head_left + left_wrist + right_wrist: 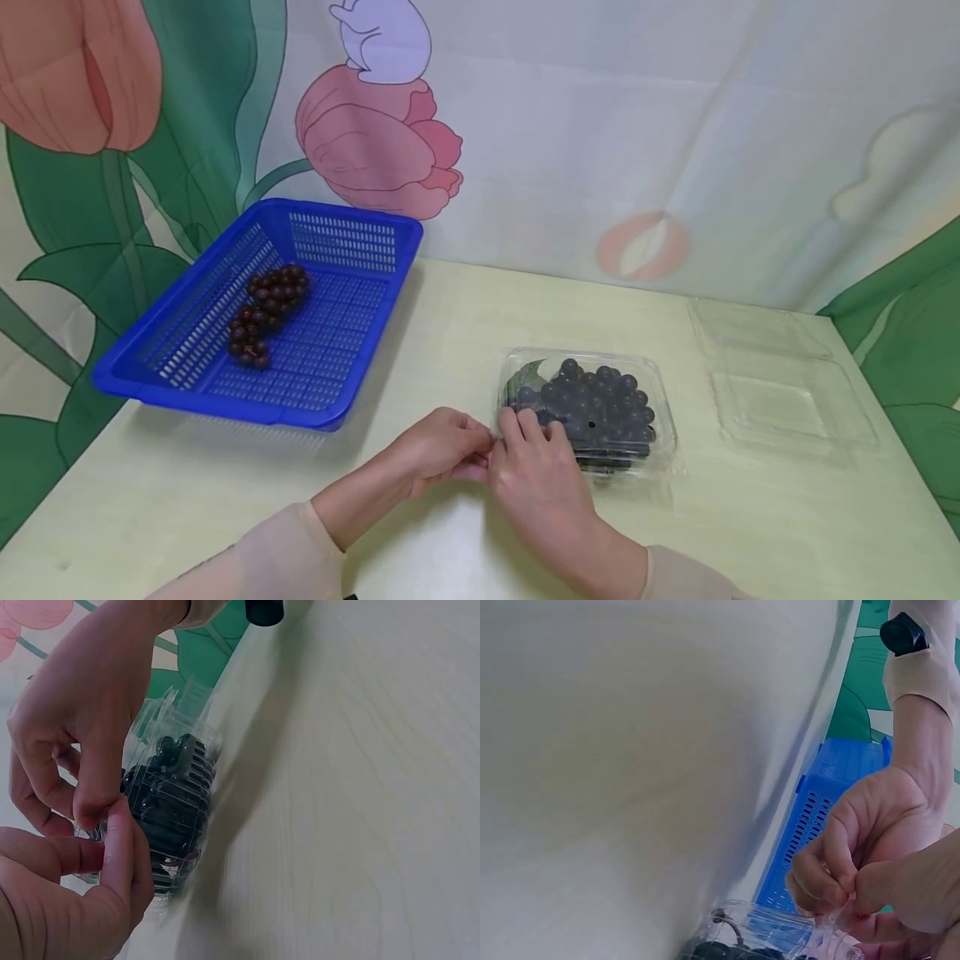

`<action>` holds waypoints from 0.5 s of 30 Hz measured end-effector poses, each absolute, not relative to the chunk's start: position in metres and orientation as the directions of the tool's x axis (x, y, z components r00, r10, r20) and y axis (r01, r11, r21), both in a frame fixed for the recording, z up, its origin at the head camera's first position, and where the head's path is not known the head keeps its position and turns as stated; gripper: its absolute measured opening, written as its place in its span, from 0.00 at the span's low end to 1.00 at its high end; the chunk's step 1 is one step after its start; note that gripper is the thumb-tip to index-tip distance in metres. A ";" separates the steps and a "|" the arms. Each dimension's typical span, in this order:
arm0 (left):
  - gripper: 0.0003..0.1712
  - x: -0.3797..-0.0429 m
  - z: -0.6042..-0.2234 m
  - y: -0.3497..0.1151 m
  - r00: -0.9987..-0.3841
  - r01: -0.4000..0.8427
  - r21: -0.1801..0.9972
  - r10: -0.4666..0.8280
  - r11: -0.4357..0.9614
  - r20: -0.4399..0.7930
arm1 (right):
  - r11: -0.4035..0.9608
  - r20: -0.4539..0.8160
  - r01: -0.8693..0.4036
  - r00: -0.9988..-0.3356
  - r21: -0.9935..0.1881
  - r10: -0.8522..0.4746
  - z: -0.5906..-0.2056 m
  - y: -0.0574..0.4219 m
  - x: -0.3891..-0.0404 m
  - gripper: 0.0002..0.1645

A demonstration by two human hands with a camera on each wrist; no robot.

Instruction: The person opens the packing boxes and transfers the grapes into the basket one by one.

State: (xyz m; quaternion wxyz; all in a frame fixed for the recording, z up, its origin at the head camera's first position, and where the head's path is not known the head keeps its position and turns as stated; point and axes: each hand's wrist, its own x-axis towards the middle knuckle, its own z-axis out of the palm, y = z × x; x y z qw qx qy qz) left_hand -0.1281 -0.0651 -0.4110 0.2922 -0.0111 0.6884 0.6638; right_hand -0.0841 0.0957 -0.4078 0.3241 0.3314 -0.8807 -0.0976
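A clear plastic clamshell box (662, 392) with its lid down holds dark grapes (603, 400) and a green leaf (525, 379). My left hand (450, 446) pinches the box's edge at its near left corner. Right beside it, my right hand (536, 479) grips the same corner, some fingers lying over the lid. In the left wrist view the fingertips of both hands meet at the box's edge, hiding the plastic between them. The right wrist view shows thin clear plastic (829, 926) at the pinching fingers.
At the left stands a blue plastic basket (386, 312) with a bunch of dark red grapes (273, 300) inside. Another clear clamshell (795, 408) lies opened out at the right. A printed cloth (540, 150) hangs behind the pale table (450, 325).
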 end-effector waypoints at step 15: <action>0.11 -0.130 -0.417 -0.065 -0.751 -0.599 0.795 0.411 -0.092 -0.518 | 0.757 0.338 -0.567 -0.678 0.324 -0.652 -0.400 0.101 -0.083 0.11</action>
